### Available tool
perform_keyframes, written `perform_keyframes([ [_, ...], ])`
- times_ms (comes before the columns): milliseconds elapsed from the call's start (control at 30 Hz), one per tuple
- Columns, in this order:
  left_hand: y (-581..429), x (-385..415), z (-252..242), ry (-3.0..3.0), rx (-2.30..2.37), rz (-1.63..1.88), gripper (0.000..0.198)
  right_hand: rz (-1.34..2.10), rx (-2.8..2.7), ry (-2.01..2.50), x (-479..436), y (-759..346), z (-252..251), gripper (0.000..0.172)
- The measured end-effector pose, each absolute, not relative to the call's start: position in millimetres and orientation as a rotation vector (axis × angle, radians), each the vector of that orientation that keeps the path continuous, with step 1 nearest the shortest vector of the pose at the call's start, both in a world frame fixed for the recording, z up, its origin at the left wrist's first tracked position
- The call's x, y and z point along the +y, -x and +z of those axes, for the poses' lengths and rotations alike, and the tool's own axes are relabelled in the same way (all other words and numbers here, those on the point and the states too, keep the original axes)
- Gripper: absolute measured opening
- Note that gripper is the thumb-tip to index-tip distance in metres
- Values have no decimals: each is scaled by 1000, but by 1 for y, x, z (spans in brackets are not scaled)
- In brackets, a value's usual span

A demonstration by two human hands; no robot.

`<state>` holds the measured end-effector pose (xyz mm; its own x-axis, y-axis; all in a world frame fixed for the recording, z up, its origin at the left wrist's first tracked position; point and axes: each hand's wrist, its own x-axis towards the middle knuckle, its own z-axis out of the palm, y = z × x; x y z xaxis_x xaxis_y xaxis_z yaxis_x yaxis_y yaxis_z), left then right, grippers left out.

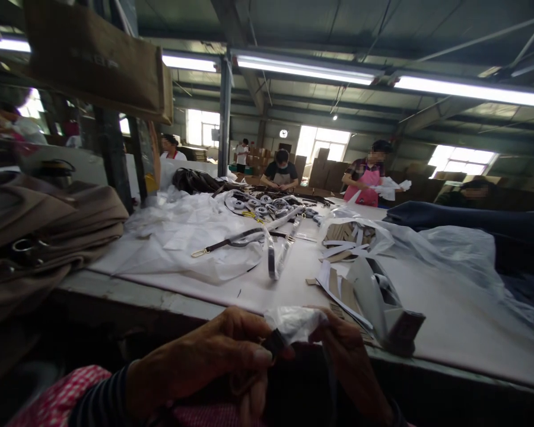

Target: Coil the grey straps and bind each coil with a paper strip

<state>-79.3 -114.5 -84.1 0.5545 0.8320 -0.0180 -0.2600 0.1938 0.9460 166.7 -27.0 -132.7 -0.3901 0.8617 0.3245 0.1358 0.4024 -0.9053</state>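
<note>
At the bottom centre, my left hand (225, 350) is closed, with thumb and fingers pinching a small dark strap end (275, 342). My right hand (345, 344) is closed on a crumpled piece of white, filmy wrapping (293, 322), which touches the strap end between the hands. Both hands are in front of the table's near edge. Below my left fingers something thin and brownish hangs, too dark to make out. A dark strap with a gold clasp (225, 244) lies on the table beyond.
On the white table (285, 293) stands a grey tape dispenser (385, 308), beside paper strips (338, 284) and a plastic bag of strips (353, 234). Brown bags (40, 231) are piled left; dark fabric (471, 222) lies right. Several people work farther back.
</note>
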Motion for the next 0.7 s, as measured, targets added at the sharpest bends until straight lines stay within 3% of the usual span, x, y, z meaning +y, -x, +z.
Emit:
perform_keyframes([
  [100, 73, -117, -79, -1110, 609, 885, 27, 1256, -1657, 833, -34, -151, -146, 46],
  [267, 64, -114, -73, -1097, 660, 1163, 28, 1382, -1513, 757, -58, -117, -172, 44],
  [433, 49, -105, -78, -1035, 797, 1380, 32, 1483, -1439, 735, -87, -75, -197, 52],
  [567, 56, -102, -81, -1140, 836, 1318, 31, 1515, -1397, 761, -85, -74, -204, 56],
  [700, 84, -106, -61, -1376, 943, 1032, 35, 1544, -1545, 806, -69, -112, -193, 60],
])
